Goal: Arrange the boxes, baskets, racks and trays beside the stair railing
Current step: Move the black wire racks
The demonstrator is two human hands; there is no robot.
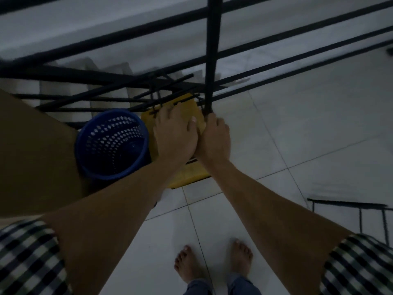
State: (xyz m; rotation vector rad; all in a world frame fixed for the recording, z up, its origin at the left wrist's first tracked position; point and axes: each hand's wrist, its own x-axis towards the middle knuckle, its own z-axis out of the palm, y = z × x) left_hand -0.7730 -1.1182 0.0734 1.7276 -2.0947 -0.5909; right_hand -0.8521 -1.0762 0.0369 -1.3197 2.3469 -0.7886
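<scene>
Left hand (174, 133) lies flat on the yellow tray (189, 175), right hand (214, 137) curls over its right edge by the railing post (212, 60). Tray's on the floor (297, 124), just beside the blue basket (110, 143). It's likely being seated, and next it needs a square nudge towards the railing.

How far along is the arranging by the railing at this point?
Done: the blue basket and brown box stand beside the railing. In hand: the yellow tray next to the basket, left hand pressing on it, right hand gripping its right edge. Left: a black wire rack lies apart on the floor.
</scene>
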